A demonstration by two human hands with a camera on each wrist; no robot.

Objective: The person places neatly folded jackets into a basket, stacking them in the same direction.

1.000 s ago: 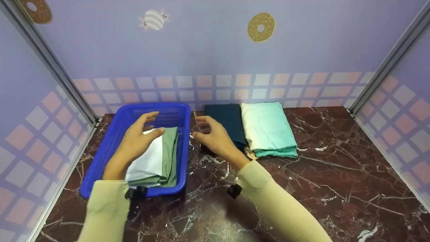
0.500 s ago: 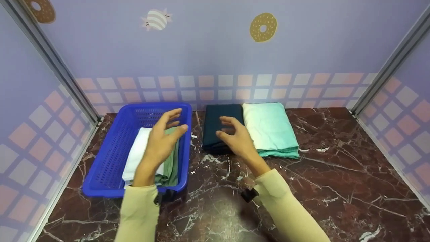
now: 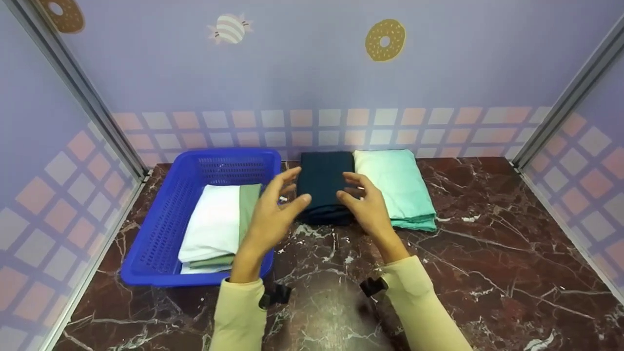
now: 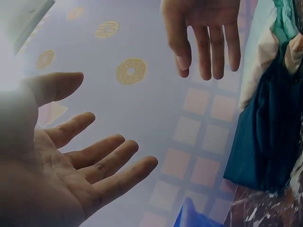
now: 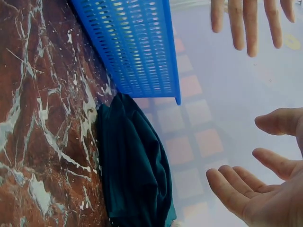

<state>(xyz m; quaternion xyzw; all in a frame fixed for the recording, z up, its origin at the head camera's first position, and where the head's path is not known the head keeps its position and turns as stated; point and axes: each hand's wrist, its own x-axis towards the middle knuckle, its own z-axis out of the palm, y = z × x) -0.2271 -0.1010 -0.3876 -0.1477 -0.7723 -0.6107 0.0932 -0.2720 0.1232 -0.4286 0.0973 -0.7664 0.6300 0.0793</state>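
While my left grip (image 3: 273,214) and right grip (image 3: 369,204) hang in the air facing each other, fingers spread and thumbs out, neither holds anything. The dark cloth (image 3: 324,178) sits folded on the counter (image 3: 492,273), showing in the gap between them; I'd guess they're that wide apart to suit its width. The mint cloth (image 3: 396,187) lies folded right beside it, probably to keep things tidy. In the basket (image 3: 195,281), the white cloth (image 3: 212,219) and green cloth (image 3: 248,197) look stacked flat, likely against creasing. Compared with half a second back, both grips are further right, my left now over the basket's right rim, so more white cloth shows. Cloths haven't budged, tbh.
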